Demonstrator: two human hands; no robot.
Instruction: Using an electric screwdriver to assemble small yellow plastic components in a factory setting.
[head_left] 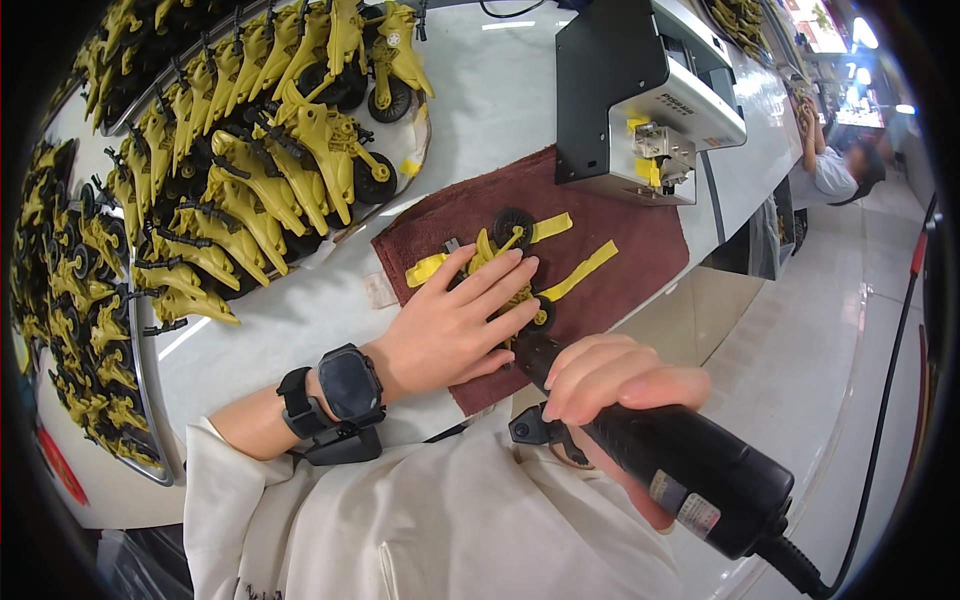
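Note:
My left hand (455, 325) lies flat, fingers spread, pressing a yellow toy motorcycle (505, 250) with black wheels onto a dark red cloth (640, 240). My right hand (615, 385) grips a black corded electric screwdriver (690, 475), its tip pointing at the toy beside my left fingers. Loose yellow strips (580, 272) lie on the cloth next to the toy. A black watch sits on my left wrist.
Trays (150, 330) at the left hold several finished yellow toy motorcycles (260, 190). A black and silver machine (640, 90) stands behind the cloth. The white table edge runs right of the cloth. Another person (835, 165) works at the far right.

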